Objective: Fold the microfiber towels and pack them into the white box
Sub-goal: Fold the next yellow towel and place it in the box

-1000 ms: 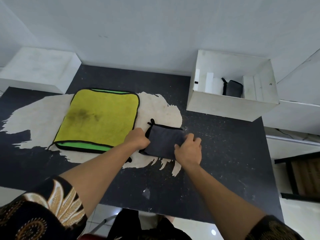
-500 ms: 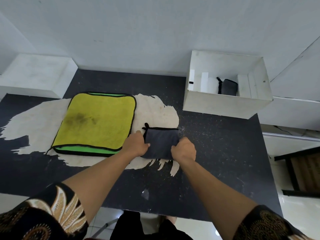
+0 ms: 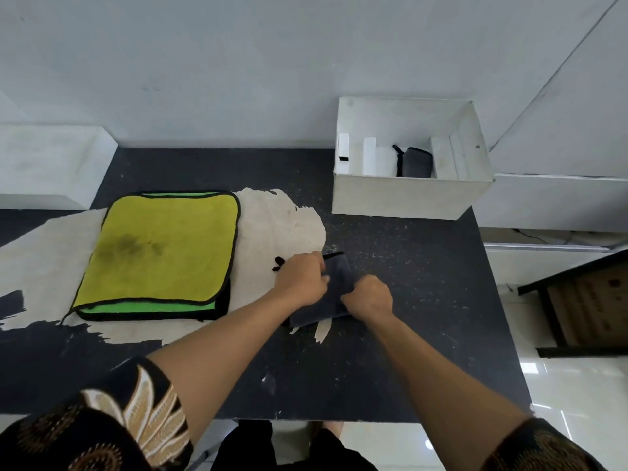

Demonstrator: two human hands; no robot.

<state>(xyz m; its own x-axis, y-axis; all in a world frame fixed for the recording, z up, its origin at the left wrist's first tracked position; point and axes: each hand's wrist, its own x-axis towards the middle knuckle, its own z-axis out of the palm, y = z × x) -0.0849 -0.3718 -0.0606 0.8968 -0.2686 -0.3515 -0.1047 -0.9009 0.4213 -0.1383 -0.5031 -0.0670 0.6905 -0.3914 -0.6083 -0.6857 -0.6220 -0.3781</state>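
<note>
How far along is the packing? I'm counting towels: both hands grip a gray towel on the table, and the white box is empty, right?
Not quite: the white box is not empty. The head view shows a folded gray towel already inside it. The rest holds: the left hand and the right hand grip the other gray towel on the table.

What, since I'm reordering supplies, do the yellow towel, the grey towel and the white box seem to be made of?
Yellow towel: plush cloth, probably microfiber; matte fuzzy nap, black sewn edging, a dark stain soaked in. Grey towel: similar soft matte cloth, bending limply at its fold. White box: thin stiff board, perhaps cardboard or painted wood; flat matte walls, scuffed.
</note>
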